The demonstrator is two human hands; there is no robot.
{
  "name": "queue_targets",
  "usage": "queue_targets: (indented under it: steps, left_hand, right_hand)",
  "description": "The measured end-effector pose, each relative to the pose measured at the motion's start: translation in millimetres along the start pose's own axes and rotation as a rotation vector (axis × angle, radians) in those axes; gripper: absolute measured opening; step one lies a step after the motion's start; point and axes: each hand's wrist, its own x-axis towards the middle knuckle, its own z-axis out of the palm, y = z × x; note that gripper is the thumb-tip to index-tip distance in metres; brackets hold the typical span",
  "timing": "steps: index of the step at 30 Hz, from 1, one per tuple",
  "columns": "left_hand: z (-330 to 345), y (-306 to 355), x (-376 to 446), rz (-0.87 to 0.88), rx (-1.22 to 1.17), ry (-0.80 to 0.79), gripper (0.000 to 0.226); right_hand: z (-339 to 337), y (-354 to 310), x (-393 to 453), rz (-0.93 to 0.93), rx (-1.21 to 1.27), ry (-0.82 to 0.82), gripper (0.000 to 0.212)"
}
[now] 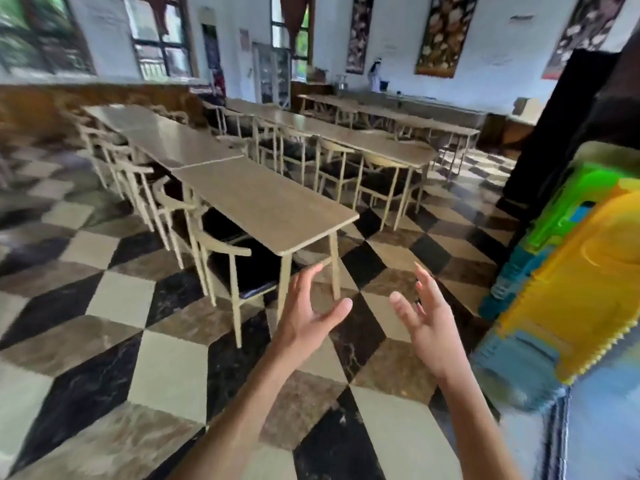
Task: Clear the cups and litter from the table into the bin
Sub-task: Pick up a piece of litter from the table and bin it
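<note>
Both hands are empty and raised over the checkered floor: the left hand (304,315) and right hand (424,320) each have an open grip, fingers spread. The nearest counter (263,206) shows no cups or litter, and no bin is identifiable. This looks like searching; next, locating rubbish elsewhere.

A long row of tables (263,206) runs from near centre back toward the left, chairs (221,251) tucked along its left side. A second row (346,133) stands behind and right of it. Stacked plastic stools (568,271) sit at the right edge.
</note>
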Motion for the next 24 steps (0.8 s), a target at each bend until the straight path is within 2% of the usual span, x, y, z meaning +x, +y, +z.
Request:
queue_targets:
  steps: [6,8,12,16,19,21,24]
  left_hand:
    - [-182.7,-16.2,-74.2,-0.038,0.033,0.345,0.072]
    - [-245.5,-21.7,-113.0,-0.071,0.051,0.467,0.071]
    - [-374.2,-33.5,-210.7,-0.135,0.088,0.714,0.073]
    - [-489.8,-46.2,-318.4,-0.23,0.234,0.946,0.081]
    - [-549.0,-51.3,-394.6,-0.26,0.291,1.091,0.07]
    - [-577.4,-48.8,-437.7,-0.263,0.267,1.161,0.076]
    - [-616.3,-48.7,-491.4,-0.294,0.268,1.272,0.071]
  right_hand:
    - [148.4,-99.7,-7.6,-0.162,0.151,-0.304,0.084]
    - [209.2,-134.3,-26.2,-0.225,0.187,-0.4,0.08]
    - [337.3,-207.0,-85.9,-0.273,0.278,-0.648,0.079]
    - [455.6,-289.0,-166.4,-0.356,0.329,-0.804,0.074]
    - [520.6,-343.9,-234.5,-0.368,0.355,-0.905,0.069]
    - [556.5,-372.4,-274.5,-0.398,0.392,-0.985,0.066]
    - [605.8,-409.9,-321.6,-0.424,0.443,-1.146,0.066]
